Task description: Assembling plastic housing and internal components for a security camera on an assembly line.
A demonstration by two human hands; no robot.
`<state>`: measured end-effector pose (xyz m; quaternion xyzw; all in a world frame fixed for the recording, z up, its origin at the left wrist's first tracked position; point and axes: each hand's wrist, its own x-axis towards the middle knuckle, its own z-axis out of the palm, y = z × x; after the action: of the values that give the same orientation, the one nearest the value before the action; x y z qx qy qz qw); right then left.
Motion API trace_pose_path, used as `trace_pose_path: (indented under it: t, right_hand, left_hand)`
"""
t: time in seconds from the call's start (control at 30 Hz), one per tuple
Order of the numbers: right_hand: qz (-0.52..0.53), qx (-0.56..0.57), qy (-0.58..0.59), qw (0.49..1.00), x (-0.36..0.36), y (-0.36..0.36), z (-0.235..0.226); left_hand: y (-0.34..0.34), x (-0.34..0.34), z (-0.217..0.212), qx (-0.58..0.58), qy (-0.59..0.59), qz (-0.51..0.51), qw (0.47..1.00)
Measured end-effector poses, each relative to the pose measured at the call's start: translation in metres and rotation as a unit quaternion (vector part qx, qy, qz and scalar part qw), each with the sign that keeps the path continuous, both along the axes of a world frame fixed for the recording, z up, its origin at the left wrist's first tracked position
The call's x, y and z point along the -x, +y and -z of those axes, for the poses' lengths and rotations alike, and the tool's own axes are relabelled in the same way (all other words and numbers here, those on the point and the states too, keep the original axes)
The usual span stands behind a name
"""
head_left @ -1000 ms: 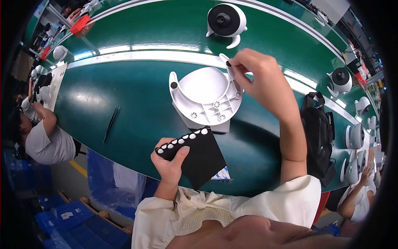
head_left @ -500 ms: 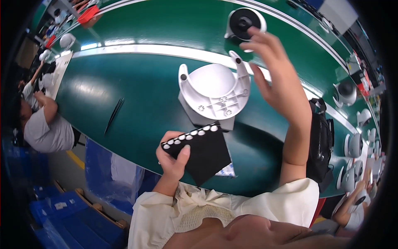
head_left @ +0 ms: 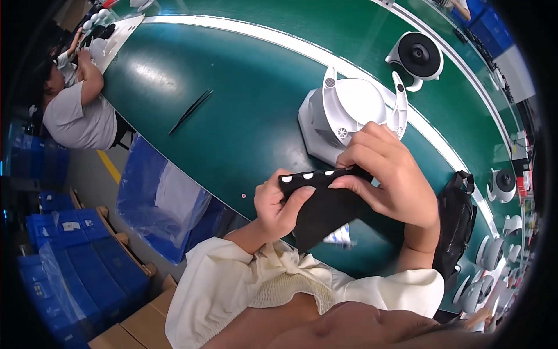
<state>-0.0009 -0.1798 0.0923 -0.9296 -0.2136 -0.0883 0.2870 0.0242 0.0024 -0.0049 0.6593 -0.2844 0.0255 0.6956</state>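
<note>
A limp black sheet [head_left: 325, 212] with a row of round white dots along its top edge hangs between my hands. My left hand [head_left: 274, 206] pinches its left corner, thumb in front. My right hand [head_left: 392, 174] is closed at the right part of the same edge, thumb and fingers bent over it. Just beyond my right hand, a white plastic base with two upright prongs [head_left: 331, 99] rests on a pale block [head_left: 314, 125]; my fingers cover part of its front. A small white-and-blue packet [head_left: 338, 235] shows partly behind the sheet.
Black tweezers [head_left: 190, 111] and a small pinkish ring [head_left: 243, 196] lie on the green table. A black bag [head_left: 456, 224] is at the right. Another white unit with a black disc [head_left: 417, 53] stands on the green conveyor beyond. A co-worker [head_left: 81, 116] sits at the left.
My right hand has come back from the conveyor unit to the sheet's dotted edge and closed there. My view has shifted, so the table things appear displaced.
</note>
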Motion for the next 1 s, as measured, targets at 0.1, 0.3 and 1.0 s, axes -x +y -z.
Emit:
trace_pose_path:
  t: [0.1,0.3,1.0]
  right_hand:
    - [-0.016,0.032,0.008,0.999,0.0,0.002,-0.002]
    - [0.0,-0.007,-0.058,0.998,0.004,0.016,0.001]
    - [-0.022,-0.155,-0.125,0.98,0.004,-0.01,0.012]
  left_hand:
    - [-0.001,-0.001,0.004,0.023,0.002,-0.004,1.0]
    - [-0.004,0.0,0.004,-0.041,-0.087,-0.007,0.995]
    - [-0.008,-0.002,0.013,-0.042,-0.039,0.089,0.994]
